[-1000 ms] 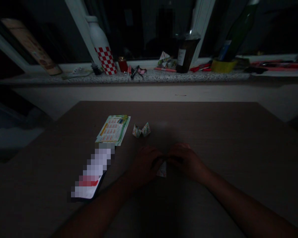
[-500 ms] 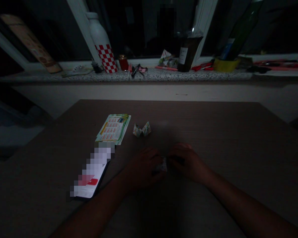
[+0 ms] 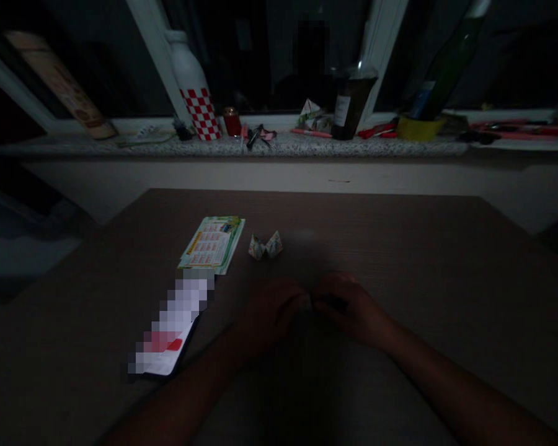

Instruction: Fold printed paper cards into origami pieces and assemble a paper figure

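The scene is very dim. My left hand (image 3: pixel 272 311) and my right hand (image 3: pixel 348 305) rest close together on the brown table (image 3: pixel 423 260), fingers curled in towards each other. Whatever lies between the fingertips is hidden in shadow now. A small folded paper piece (image 3: pixel 265 246) with two points stands on the table just beyond my left hand. A printed paper sheet (image 3: pixel 212 243) lies to its left.
A long flat card with a red mark (image 3: pixel 167 331) lies left of my left arm. The window sill (image 3: pixel 279 145) at the back holds a red-and-white checked bottle (image 3: pixel 196 93), a dark jar (image 3: pixel 348 102), a green bottle (image 3: pixel 441 68) and small clutter.
A small folded paper showed between my fingertips earlier; it is now covered by my hands. Both hands have closed in slightly and stayed in place.
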### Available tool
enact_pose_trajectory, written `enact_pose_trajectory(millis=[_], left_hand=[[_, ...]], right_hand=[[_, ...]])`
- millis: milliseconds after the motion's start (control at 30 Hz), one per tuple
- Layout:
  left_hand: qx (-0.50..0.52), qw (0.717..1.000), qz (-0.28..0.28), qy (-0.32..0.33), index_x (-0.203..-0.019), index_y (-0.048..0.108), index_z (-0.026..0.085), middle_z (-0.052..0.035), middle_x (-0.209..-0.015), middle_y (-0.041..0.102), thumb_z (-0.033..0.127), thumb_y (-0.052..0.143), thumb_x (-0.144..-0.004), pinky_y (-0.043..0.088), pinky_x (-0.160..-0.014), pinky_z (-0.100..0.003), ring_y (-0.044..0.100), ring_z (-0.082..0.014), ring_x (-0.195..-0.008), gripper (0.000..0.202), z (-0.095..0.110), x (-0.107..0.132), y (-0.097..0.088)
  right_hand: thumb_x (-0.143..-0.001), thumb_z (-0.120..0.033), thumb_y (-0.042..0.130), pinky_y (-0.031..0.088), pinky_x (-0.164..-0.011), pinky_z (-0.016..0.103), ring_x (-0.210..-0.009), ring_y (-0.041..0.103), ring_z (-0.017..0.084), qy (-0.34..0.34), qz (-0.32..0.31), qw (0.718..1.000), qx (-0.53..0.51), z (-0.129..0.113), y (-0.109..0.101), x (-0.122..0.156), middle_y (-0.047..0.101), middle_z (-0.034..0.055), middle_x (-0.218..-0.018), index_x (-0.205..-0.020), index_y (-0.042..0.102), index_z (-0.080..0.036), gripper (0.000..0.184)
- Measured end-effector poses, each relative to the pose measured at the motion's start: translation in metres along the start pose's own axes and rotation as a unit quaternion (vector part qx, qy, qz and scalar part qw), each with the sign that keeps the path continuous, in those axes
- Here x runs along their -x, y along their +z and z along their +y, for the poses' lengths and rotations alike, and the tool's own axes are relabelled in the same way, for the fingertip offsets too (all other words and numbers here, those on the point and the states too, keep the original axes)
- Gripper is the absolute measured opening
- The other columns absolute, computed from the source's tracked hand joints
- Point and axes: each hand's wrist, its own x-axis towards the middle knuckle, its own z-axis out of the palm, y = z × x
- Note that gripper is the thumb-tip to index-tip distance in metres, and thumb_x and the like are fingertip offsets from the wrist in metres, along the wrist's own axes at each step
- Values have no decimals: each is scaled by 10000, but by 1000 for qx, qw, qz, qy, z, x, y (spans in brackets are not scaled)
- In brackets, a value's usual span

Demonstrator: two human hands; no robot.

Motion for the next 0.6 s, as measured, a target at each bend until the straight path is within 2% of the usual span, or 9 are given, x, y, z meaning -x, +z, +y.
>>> enact_pose_trajectory(millis=[100, 267, 433, 500, 600], left_hand=[[46, 997, 38, -48, -955, 616, 165, -35, -909, 653, 222, 444, -930, 451, -782, -269, 603, -161, -855, 183, 0, 0, 2], [112, 984, 63, -124, -925, 627, 172, -15, -843, 653, 276, 449, -934, 444, -731, -251, 599, -151, -781, 207, 5, -1, 6], [153, 972, 86, -157, -951, 608, 176, -15, -856, 645, 283, 438, -934, 449, -726, -248, 599, -156, -794, 201, 5, -2, 10], [153, 972, 87, -158, -969, 597, 179, -18, -860, 642, 278, 432, -933, 454, -724, -254, 599, -161, -796, 195, 4, -1, 12], [155, 973, 78, -149, -1015, 571, 185, -32, -929, 651, 261, 445, -923, 467, -761, -272, 615, -175, -858, 174, 3, 0, 13]], right_hand=[[-807, -196, 640, 411, -835, 376, -854, 595, 195, 2, -14, 1000, -10, -2, -1, -1, 653, 29, -864, -925, 619, -208, 121], [-826, -233, 637, 392, -898, 403, -967, 590, 223, -30, -32, 999, -30, -6, -3, 0, 674, 56, -967, -1001, 642, -220, 176], [-830, -253, 639, 422, -865, 379, -916, 607, 213, -27, -12, 998, -56, -6, -2, -1, 683, 57, -912, -930, 667, -207, 113], [-842, -247, 615, 447, -799, 347, -821, 613, 193, -2, 11, 998, -62, -4, 0, -1, 677, 45, -827, -856, 671, -198, 76], [-873, -273, 551, 462, -641, 281, -678, 595, 161, 87, 56, 991, -82, 0, 4, 1, 645, 26, -724, -806, 650, -184, 149]])
